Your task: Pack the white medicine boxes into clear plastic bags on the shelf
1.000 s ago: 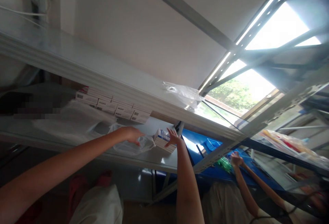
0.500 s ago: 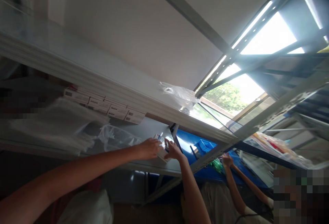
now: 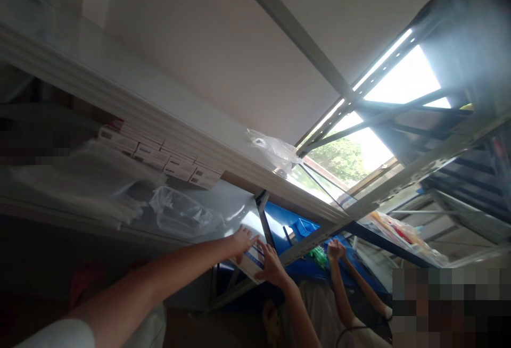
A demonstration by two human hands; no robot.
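Observation:
Between my two hands is a small white box (image 3: 249, 267) with blue print, held over the front edge of the shelf. Closed on its upper left side is my left hand (image 3: 241, 241). My right hand (image 3: 273, 266) grips the box from the right, thumb low on it and fingers near the top. Parts of the box are covered by my fingers. Left of my hands, a crumpled clear plastic bag (image 3: 181, 214) lies on the grey shelf (image 3: 243, 199).
Several white cartons (image 3: 175, 167) are lined up under the upper shelf (image 3: 167, 119). White wrapping sheets (image 3: 91, 177) lie at left. Another clear bag (image 3: 275, 151) rests above. A slanted metal post (image 3: 315, 244) stands right, beyond it a co-worker's hands (image 3: 336, 249) and a blue bin (image 3: 304, 228).
My hands and the box have moved down and toward me, from over the shelf surface to its front edge. The view has shifted slightly, and the box's blue print shows more.

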